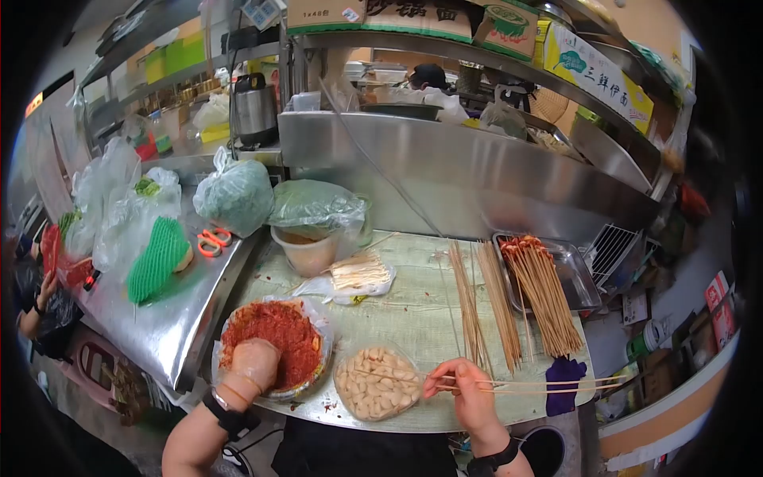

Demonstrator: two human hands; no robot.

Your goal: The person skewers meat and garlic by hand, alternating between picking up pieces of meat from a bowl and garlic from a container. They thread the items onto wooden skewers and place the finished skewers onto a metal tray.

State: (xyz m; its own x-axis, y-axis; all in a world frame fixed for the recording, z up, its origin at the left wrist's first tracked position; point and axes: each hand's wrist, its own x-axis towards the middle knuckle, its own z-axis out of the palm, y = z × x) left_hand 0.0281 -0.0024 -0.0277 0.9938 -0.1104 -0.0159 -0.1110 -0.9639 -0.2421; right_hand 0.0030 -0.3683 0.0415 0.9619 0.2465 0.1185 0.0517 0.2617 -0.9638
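My left hand, in a clear plastic glove, is down in a bowl of red minced filling; its fingertips are hidden in the red mass. Over the right edge of a clear tub of pale, bean-shaped pieces, my bare right hand pinches thin wooden skewers. Their long ends stretch to the right, and the other ends reach over the tub. Loose skewers lie in rows on the green board. Farther right, a pile of skewers with red tips rests partly on a metal tray.
White strips on plastic lie behind the bowls, near a bag-covered tub. Orange scissors and a green foam net are on the steel table at left. A purple cloth hangs at the front edge. Another person's hand shows far left.
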